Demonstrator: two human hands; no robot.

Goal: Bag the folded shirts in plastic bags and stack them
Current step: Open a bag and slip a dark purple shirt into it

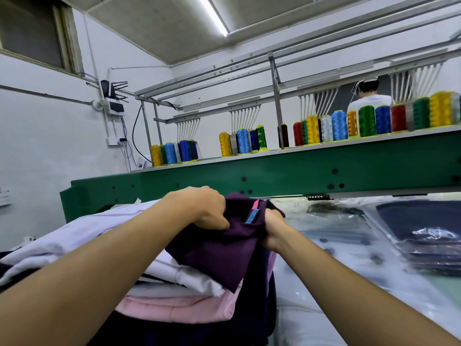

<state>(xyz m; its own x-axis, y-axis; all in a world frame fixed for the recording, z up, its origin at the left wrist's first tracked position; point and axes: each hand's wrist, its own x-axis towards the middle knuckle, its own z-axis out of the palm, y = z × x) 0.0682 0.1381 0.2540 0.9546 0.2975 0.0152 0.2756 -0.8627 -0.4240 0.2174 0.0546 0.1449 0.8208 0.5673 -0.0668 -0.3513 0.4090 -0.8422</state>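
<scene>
A dark purple folded shirt (219, 255) with a pink and blue neck label sits on top of a pile of folded shirts (174, 303) in white, pink and navy. My left hand (207, 208) grips its far left edge, thumb curled under the cloth. My right hand (272, 231) grips the shirt's right side near the collar. To the right lies a stack of dark shirts in clear plastic bags (429, 245). Loose empty plastic bags (331, 228) are spread on the table between.
A lilac shirt (82, 228) lies on the left pile. A green embroidery machine beam (274, 171) runs across behind the table, with many thread cones (339, 126) on its shelf. A person in white (369, 96) stands beyond it. White wall at left.
</scene>
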